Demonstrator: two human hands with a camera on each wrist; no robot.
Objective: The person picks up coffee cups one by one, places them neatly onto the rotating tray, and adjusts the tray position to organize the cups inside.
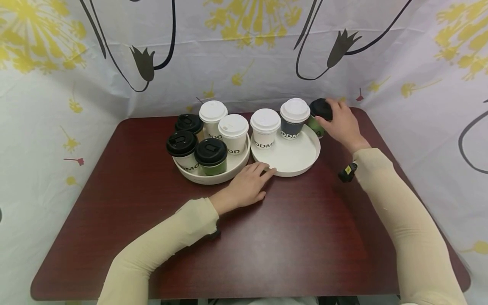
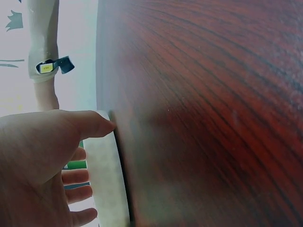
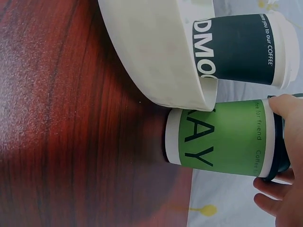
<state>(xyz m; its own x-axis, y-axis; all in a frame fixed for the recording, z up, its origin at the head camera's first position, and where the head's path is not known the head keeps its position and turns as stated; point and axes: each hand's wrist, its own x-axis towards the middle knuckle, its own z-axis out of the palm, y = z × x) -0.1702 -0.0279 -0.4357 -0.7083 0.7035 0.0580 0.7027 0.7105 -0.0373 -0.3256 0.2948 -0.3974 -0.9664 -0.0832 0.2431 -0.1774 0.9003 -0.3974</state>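
Note:
My right hand (image 1: 342, 123) grips a green paper coffee cup (image 3: 222, 137) by its black lid, fingers and thumb around the lid. This cup is upright on the table, right at the outer wall of the right round white tray (image 1: 291, 167). At that tray's front rim rests my left hand (image 1: 245, 184), its fingertips at the rim and the thumb extended along the wall, as the left wrist view shows. Inside the tray are a white cup (image 1: 264, 129) and a dark blue cup (image 1: 292, 120), both with white lids.
A second round white tray (image 1: 207, 179) stands on the left, close beside the first. It carries several lidded cups, among them a green one (image 1: 211, 159) with a black lid. A patterned curtain (image 1: 244, 59) hangs behind the dark red-brown table (image 1: 267, 241).

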